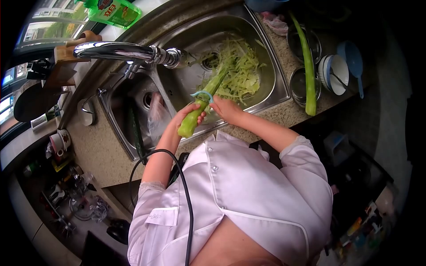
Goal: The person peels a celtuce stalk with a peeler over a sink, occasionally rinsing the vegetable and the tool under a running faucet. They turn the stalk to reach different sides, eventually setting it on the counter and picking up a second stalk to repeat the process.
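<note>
My left hand (pixel 185 116) grips the near end of a long green vegetable stalk (pixel 208 91), held slanted over the right sink basin (pixel 266 66). My right hand (pixel 226 108) holds a light blue peeler (pixel 202 95) pressed against the stalk just above my left hand. A heap of pale green peelings (pixel 239 71) lies in the basin below the stalk's far end.
A chrome faucet (pixel 128 52) reaches over the divider. The left basin (pixel 128 111) holds a plastic bag (pixel 157 117) and a dark vegetable. Another long peeled stalk (pixel 307 66) lies across metal bowls (pixel 305 84) on the right counter, beside a white cup (pixel 333 73). A green bottle (pixel 113 12) stands behind.
</note>
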### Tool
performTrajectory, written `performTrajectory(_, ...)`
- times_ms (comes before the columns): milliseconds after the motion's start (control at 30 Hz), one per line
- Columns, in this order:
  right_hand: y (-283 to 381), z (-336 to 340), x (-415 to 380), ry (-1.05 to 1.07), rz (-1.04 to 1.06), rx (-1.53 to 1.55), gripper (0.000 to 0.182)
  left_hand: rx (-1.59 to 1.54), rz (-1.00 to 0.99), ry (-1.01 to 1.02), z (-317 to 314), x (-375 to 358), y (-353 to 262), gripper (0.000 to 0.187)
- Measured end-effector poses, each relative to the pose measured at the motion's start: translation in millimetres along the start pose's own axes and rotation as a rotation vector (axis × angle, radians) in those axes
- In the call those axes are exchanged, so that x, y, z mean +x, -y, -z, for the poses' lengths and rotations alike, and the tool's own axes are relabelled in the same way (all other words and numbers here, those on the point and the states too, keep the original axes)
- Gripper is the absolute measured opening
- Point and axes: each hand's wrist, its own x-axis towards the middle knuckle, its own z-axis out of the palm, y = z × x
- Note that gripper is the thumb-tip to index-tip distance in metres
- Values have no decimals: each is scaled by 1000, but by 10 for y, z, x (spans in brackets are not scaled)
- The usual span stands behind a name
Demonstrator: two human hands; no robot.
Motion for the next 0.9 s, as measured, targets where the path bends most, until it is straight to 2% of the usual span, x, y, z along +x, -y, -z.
performTrajectory(33, -55, 26, 16, -6, 21, -49, 31, 49, -28, -14, -21, -37, 32, 36)
performTrajectory(133, -711, 239, 324, -48, -418, -234, 30, 73, -13, -24, 110, -10, 38, 37)
performTrajectory(200, -1031, 416, 460, -118, -548, -247, 33, 73, -8, -25, 8, -50, 63, 36)
performTrajectory(300, -1067, 379, 442, -233, -530, -126, 36, -8, 16, -11, 52, -16, 50, 37)
performTrajectory(333, -925, 331, 376, -188, -444, -101, 37, -87, 37, 1, 79, 9, 31, 38)
performTrajectory(367, -784, 227, 277, -213, -228, -40, 38, -87, 38, 5, 111, 27, 16, 38)
performTrajectory(400, -450, 207, 168, -149, -185, -22, 36, -86, 38, 23, 131, 37, 4, 37)
performTrajectory(467, -140, 38, 6, -27, 61, 76, 31, -88, 40, 38, 151, 40, 1, 37)
performTrajectory(500, -139, 49, 5, -26, 59, 80, 31, -49, 34, 36, 155, 34, 5, 36)
performTrajectory(567, -196, 152, 84, 28, -81, 46, 30, -8, 29, 33, 155, 12, 3, 35)
performTrajectory(667, -1166, 451, 414, -94, -502, -159, 36, 103, -17, -10, 117, -75, 30, 34)
performTrajectory(767, -1184, 578, 443, -174, -515, -186, 38, 252, -32, -27, 73, -108, 51, 36)
performTrajectory(833, -875, 449, 396, -104, -466, -175, 39, 77, 26, -1, 169, -13, -5, 38)
performTrajectory(900, -597, 148, 232, -164, -90, -116, 42, -48, 86, 29, 236, 31, -21, 42)
